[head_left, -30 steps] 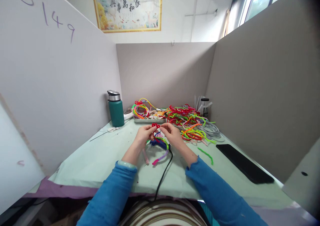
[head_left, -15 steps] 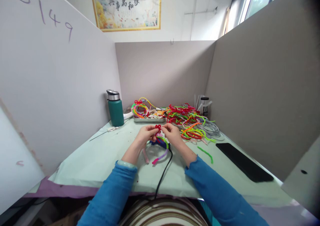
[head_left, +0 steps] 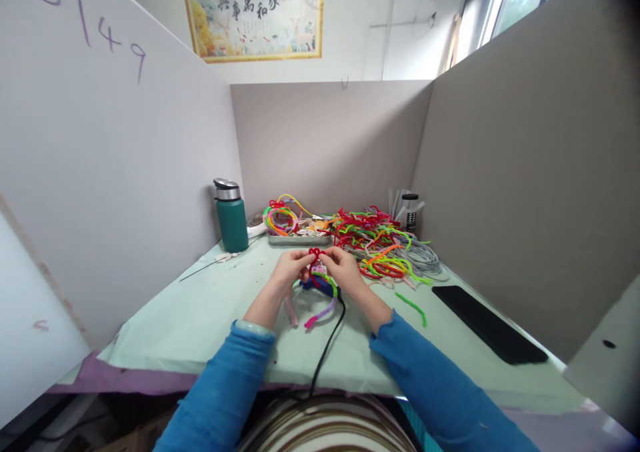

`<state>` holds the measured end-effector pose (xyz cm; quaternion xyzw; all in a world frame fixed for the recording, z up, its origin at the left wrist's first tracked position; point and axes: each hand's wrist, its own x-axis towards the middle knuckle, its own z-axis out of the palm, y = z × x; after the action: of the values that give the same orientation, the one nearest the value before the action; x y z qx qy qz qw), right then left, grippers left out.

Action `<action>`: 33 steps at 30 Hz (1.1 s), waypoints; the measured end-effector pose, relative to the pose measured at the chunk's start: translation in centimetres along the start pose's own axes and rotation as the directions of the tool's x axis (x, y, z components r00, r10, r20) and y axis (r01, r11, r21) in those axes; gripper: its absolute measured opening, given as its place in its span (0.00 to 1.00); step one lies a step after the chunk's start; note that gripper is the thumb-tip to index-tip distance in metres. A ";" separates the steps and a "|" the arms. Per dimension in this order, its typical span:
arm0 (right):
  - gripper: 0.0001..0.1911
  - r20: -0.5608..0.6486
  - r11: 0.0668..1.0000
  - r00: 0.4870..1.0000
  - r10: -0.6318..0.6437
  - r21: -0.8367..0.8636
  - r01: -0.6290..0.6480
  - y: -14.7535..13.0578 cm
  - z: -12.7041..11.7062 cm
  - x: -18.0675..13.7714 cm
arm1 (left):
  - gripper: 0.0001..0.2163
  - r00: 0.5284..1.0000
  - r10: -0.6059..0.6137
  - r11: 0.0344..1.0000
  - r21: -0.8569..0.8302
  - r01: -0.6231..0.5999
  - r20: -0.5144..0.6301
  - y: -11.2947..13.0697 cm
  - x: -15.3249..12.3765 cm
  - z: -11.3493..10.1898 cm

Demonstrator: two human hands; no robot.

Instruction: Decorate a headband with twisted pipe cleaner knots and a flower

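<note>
While left hand point(head_left: 291, 267) pinches red loops point(head_left: 315, 252), right hand point(head_left: 344, 269) likewise, both nearly closed

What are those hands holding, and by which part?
The left hand and right hand pinch opposite sides of a looped, red, fuzzy-wire bow.

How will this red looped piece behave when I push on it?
The red looped piece is probably light, its strand being thin. It likely bends easily yet holds a shape, since its small loops stand up curled.
</note>
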<state>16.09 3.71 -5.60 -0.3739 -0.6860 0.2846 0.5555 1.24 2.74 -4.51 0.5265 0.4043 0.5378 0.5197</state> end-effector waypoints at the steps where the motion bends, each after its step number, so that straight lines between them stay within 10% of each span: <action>1: 0.12 -0.003 1.000 1.000 0.000 -0.006 0.000 0.0 0.0 0.0 | 0.13 1.000 -0.004 1.000 0.002 0.004 0.010 0.0 0.0 0.0; 18: 0.19 0.080 0.981 0.997 0.020 -0.195 -0.004 0.9 -1.9 1.0 | 0.14 0.999 0.001 0.993 0.114 -0.007 0.054 -0.2 -0.1 0.0; 22: 0.16 -0.216 0.657 0.968 0.131 -0.712 -0.248 2.5 -7.5 2.5 | 0.14 1.000 0.000 0.995 0.096 0.000 0.005 -0.1 0.1 -0.2; 25: 0.11 -0.327 0.259 0.828 0.456 -0.841 -0.475 4.6 -11.4 3.0 | 0.13 1.000 0.008 0.997 0.073 -0.007 -0.019 0.0 0.1 -0.3; 33: 0.17 -0.243 0.233 0.819 0.520 -0.882 -0.410 6.5 -12.3 2.8 | 0.14 0.998 -0.028 0.999 -0.039 0.026 -0.053 0.1 0.1 -0.6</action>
<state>29.07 9.32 -6.55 -0.7841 -0.6093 0.0339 0.1130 0.69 2.88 -4.47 0.4964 0.4147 0.5521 0.5261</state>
